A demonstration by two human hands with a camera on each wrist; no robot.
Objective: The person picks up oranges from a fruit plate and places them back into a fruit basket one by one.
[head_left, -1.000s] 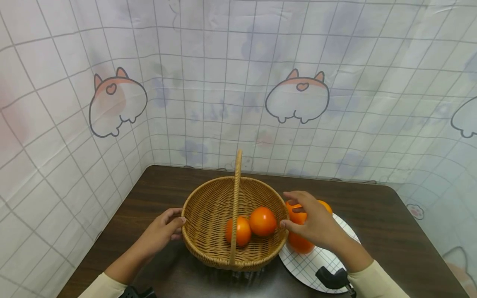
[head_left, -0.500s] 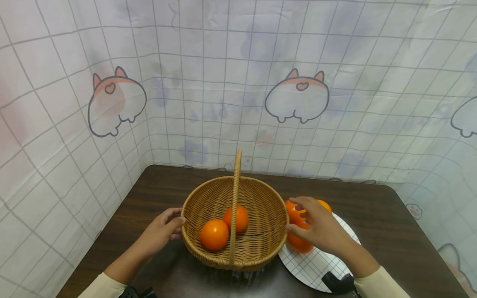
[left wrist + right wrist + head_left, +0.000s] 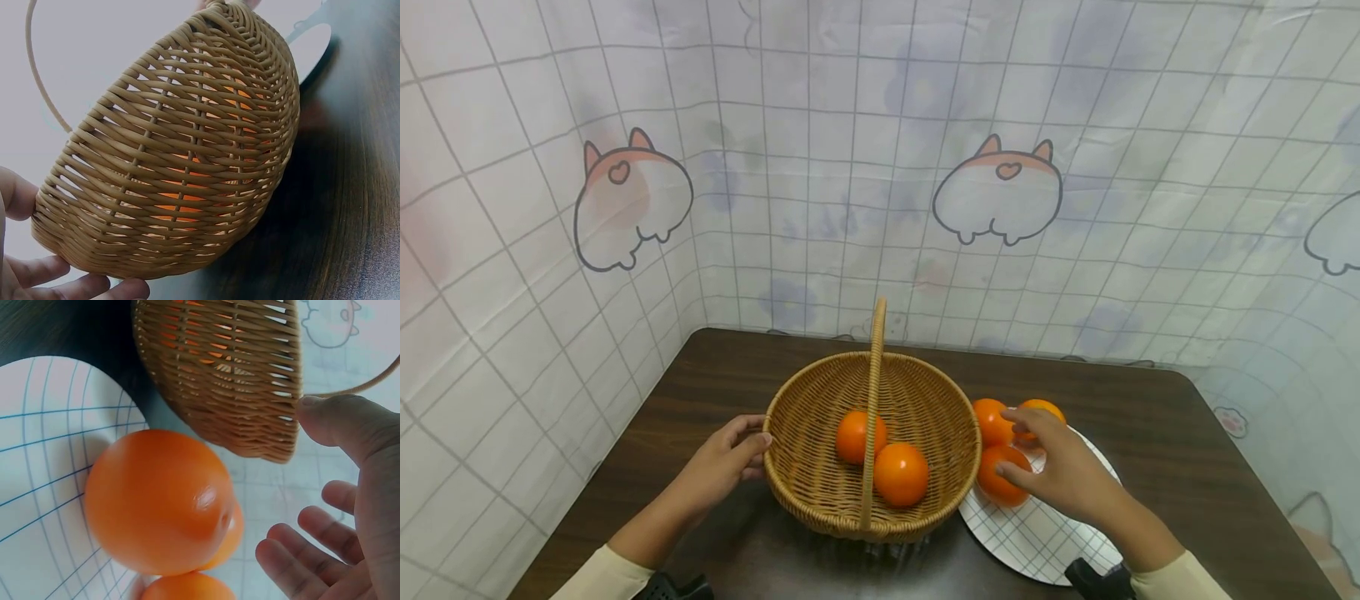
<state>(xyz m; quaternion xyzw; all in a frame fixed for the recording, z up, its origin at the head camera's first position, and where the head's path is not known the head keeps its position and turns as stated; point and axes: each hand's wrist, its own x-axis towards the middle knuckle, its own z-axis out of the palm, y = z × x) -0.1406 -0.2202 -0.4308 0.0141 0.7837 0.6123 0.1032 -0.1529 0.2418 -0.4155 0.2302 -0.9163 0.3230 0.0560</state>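
Observation:
A round wicker basket (image 3: 797,492) with a tall hoop handle stands in the middle of the head view. Inside it lie two oranges, one (image 3: 901,475) nearer and one (image 3: 852,437) partly behind the handle. At the basket's left side my left hand (image 3: 721,467) holds the rim, thumb on top and fingers along the outer weave. My right hand (image 3: 1067,462) is over a white checked plate (image 3: 1075,542), fingers spread and holding nothing. Close to its thumb is an orange (image 3: 1002,477); two more, one (image 3: 991,421) and another (image 3: 1042,408), sit farther back, partly covered by the hand.
Everything stands on a dark wooden table (image 3: 1157,433). Behind and at the sides hangs a white grid cloth (image 3: 842,167) with cartoon animal prints. The plate lies close against the basket's right side.
The two oranges in the basket have rolled left, then partly back right. My right hand has moved from the basket's right rim toward the plate's oranges. The left hand stays at the rim.

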